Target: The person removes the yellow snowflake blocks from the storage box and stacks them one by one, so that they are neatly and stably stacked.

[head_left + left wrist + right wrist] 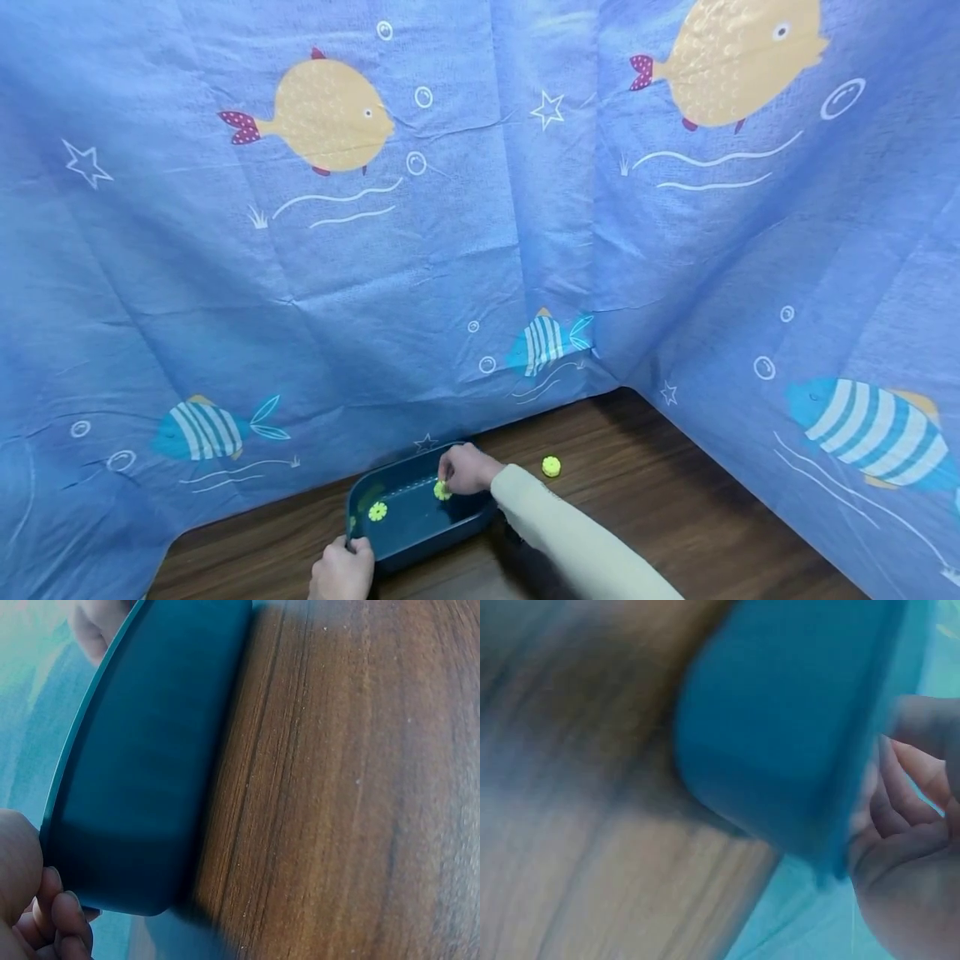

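Note:
A dark teal rectangular tray [411, 518] sits on the wooden table by the blue cloth. My left hand [341, 570] grips its near left corner; in the left wrist view, the thumb and curled fingers [71, 913] are at the rim. Over the tray's right part, my right hand [467, 468] pinches a small yellow-green flower-shaped piece [442, 491], partly hidden by the fingers. A similar flower-shaped piece [377, 511] lies in the tray's left part. In the right wrist view, the tray wall hides the right fingertips, and the picture is blurred.
Another yellow-green flower-shaped piece [551, 467] is on the wooden table [622, 483], right of the tray. Blue cloth [450, 275] printed with fish hangs behind and along the right side, meeting in a corner at the table's back.

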Available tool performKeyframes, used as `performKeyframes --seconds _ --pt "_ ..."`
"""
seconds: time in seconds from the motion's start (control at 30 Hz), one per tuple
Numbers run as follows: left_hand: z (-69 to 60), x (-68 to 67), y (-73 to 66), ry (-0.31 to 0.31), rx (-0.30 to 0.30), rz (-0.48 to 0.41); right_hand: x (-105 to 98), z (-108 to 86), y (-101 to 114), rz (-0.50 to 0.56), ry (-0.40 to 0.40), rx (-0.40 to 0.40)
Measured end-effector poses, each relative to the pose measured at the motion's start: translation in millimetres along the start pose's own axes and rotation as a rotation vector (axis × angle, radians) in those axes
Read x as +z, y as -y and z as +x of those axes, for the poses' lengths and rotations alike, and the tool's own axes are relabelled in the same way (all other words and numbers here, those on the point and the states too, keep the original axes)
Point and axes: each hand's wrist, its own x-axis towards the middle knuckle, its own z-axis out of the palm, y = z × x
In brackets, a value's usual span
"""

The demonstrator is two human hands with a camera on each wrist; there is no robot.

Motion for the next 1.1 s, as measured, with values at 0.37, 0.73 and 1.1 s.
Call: performKeyframes --seconds 0.37,0.73,1.1 --pt "-1.3 0.1 0.0 0.009 0.004 -0.02 -71 -13.5 -51 0.056 -0.184 0.078" --pt "-2.1 -0.9 -1.4 0.002 0.013 -0.015 -81 -51.1 -135 0.064 -0.275 0.222" --pt "-0.4 -0.9 -0.5 0.005 0.013 -0.01 -78 -65.5 -161 0.19 -0.187 0.29"
